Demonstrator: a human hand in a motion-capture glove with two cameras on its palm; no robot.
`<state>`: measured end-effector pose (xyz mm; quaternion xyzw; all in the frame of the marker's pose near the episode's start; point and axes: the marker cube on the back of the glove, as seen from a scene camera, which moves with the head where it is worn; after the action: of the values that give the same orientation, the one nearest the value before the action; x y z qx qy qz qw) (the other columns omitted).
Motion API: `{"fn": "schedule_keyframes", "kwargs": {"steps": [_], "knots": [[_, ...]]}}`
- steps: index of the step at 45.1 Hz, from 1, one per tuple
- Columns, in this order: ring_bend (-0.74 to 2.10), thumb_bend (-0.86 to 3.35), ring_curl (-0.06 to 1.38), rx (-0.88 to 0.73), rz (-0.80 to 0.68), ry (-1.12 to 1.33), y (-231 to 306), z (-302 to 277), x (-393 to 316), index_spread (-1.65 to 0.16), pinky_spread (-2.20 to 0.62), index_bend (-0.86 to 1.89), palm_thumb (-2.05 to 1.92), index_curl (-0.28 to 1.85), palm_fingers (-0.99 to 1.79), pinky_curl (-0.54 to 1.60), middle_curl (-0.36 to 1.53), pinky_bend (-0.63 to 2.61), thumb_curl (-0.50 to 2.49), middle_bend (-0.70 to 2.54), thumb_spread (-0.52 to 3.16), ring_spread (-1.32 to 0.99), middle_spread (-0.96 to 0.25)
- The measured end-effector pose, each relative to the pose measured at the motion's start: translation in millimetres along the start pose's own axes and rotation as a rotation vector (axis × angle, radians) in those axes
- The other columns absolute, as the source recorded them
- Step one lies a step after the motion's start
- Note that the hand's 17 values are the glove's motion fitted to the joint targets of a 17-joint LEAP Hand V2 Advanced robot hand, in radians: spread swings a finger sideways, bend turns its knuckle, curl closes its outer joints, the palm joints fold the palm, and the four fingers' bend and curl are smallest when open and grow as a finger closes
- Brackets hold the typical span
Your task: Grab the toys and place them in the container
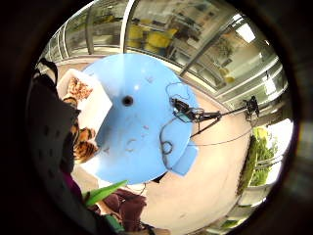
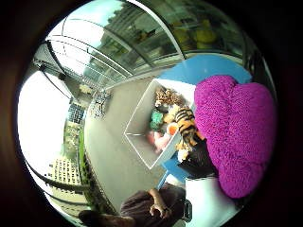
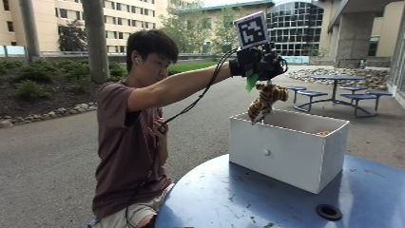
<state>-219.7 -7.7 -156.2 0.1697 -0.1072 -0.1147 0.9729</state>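
Tiger toy (image 3: 265, 102) hung upright above the white container (image 3: 288, 147), long axis vertical, pinched by the right hand (image 3: 258, 62). Only the thumb-side palm view showed toys (image 2: 163, 120) already inside.

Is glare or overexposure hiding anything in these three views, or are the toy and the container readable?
Outside view: even daylight, the gloved right hand holds the tiger toy above the white container, all readable. Thumb-side palm view: sky blown out at one edge, container contents still legible. Little-finger-side view: bright patches on the glass behind, blue table readable.
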Motion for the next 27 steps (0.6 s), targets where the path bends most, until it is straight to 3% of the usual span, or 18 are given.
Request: {"fn": "schedule_keyframes", "kwargs": {"steps": [8, 22, 26, 27], "knots": [[1.48, -0.01, 0.70, 0.023, -0.174, -0.141, -2.9, -4.0, -68.0, -0.36, -0.38, 0.77, 0.63, 0.94, 0.80, 0.60, 0.93, 1.31, 1.18, 1.19, 0.49, -0.37, -0.24], [1.48, -0.01, 0.70, -0.059, -0.247, -0.184, -7.9, 46.5, -152.1, -0.38, -0.38, 0.70, 0.62, 1.02, 0.79, 0.60, 0.93, 1.33, 1.20, 1.18, 0.50, -0.36, -0.24], [1.46, -0.03, 0.70, -0.204, -0.255, -0.206, -5.4, 75.4, -177.8, -0.37, -0.38, 0.52, 0.59, 1.01, 0.57, 0.61, 0.90, 1.39, 1.18, 1.07, 0.55, -0.36, -0.25], [1.52, 0.00, 0.71, -0.246, -0.263, -0.204, -3.9, 83.4, -183.4, -0.36, -0.38, 0.48, 0.60, 1.00, 0.30, 0.63, 0.83, 1.47, 1.16, 0.76, 0.64, -0.36, -0.26]]}}
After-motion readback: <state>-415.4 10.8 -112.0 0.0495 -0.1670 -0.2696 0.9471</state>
